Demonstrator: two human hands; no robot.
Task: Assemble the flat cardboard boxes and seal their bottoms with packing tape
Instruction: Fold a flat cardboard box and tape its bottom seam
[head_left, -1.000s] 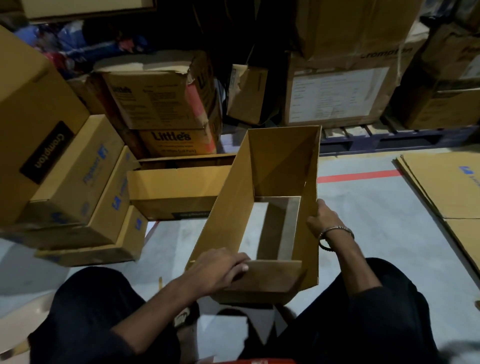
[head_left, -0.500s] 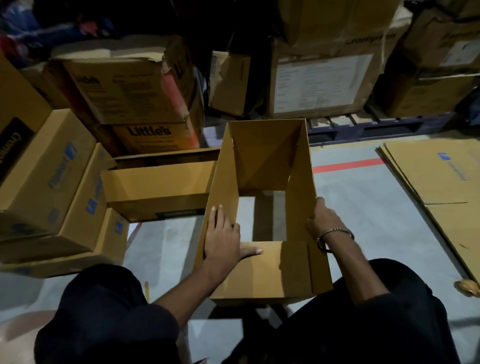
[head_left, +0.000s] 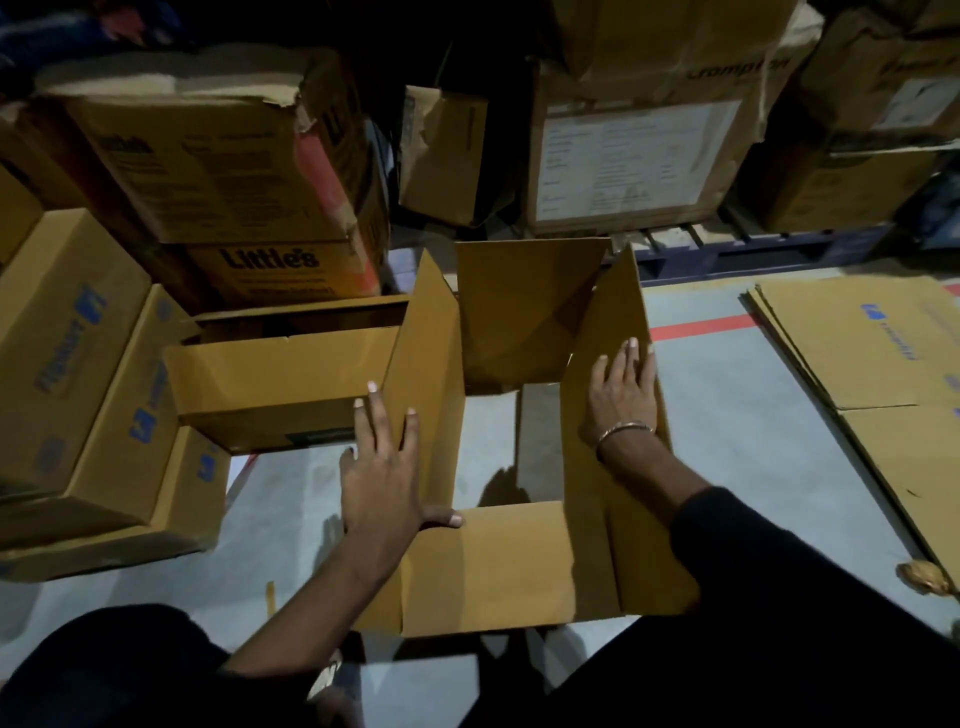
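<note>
A brown cardboard box stands opened on the grey floor between my knees, with its flaps spread and the floor showing through its middle. My left hand lies flat with straight fingers on the box's left flap, its thumb on the near flap. My right hand, with a metal bangle at the wrist, presses flat on the right flap. No tape is in view.
A stack of flat cardboard sheets lies on the floor at the right. An open box and stacked closed boxes stand at the left. Large cartons on a pallet line the back. A red floor line runs behind.
The box went from a skewed shape to a squared one. Both hands moved from gripping its edges to pressing flat on the left and right flaps, which have spread outward.
</note>
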